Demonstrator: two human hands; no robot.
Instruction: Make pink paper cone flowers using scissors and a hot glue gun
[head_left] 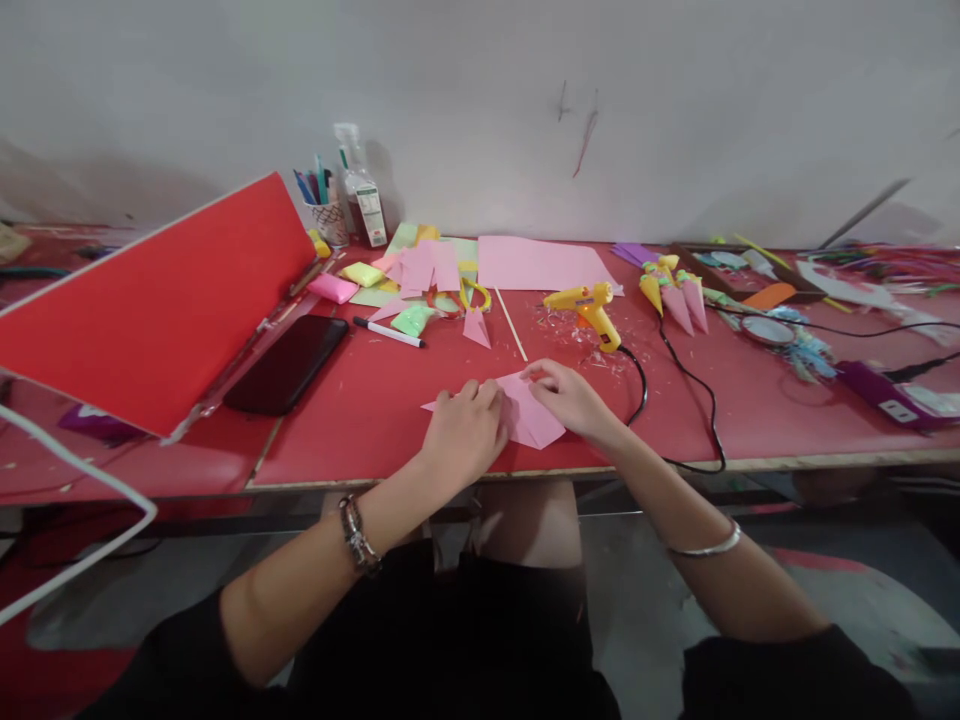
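Observation:
A folded piece of pink paper (pixel 534 418) lies on the red tabletop near the front edge, with creases and a pointed end sticking out to the left. My left hand (pixel 466 425) rests over its left part, fingers curled and pressed down on it. At the upper right of the sheet, my right hand (pixel 568 395) has its thumb and fingers closed on the edge. The left hand hides part of the fold. Just beyond the hands lie a thin wooden stick (pixel 511 325) and a small pink paper cone (pixel 476 328).
A yellow glue gun (pixel 589 308) with a black cord lies behind my right hand. To the left are a black phone (pixel 287 365), a marker (pixel 390 332) and a tilted red board (pixel 172 300). Scissors (pixel 474 294), pink sheets (pixel 544 264) and finished paper cones (pixel 676 297) lie farther back.

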